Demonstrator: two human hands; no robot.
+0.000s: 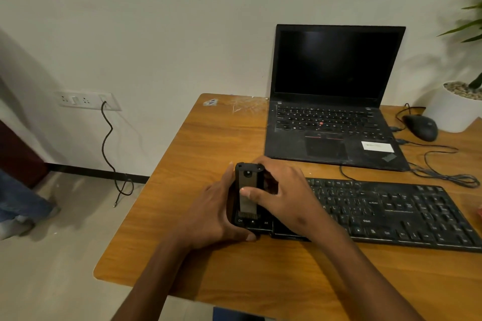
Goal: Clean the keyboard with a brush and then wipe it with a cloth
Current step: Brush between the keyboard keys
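1. Wall socket (87,100) with a dangling cable (109,148): set well left of the desk and apart from the work; its free end lies on the floor.
2. Wooden desk (198,164): carries all the items. The near-left area is bare.
3. Left hand (216,212): cupped against the left end of the keyboard, fingers together and curled around its edge, thumb up beside the brush. Judged to brace the board so that it does not slide under the strokes.
4. Brush (247,190): a flat black block held upright, with the short bristle strip down, touching the bottom-left key row just above the Ctrl and Alt keys. The tilt puts the bristle tips into the gaps between keys.
5. Right hand (284,193): grips the brush from the right, thumb pressed on its pale front face, the other fingers wrapped behind, where their ends cannot be seen.
6. Keyboard (391,214): the black external board lies across the near-right of the desk, its left end under both hands. Brushing appears to be at the left end, with the rest of the board still to cover. No cloth is in view.
7. Laptop (336,101): open behind the keyboard, screen dark, clear of the brush.
8. Mouse (421,126) and white plant pot (451,109): far right, their cords (443,164) looped beside the laptop, away from the work.
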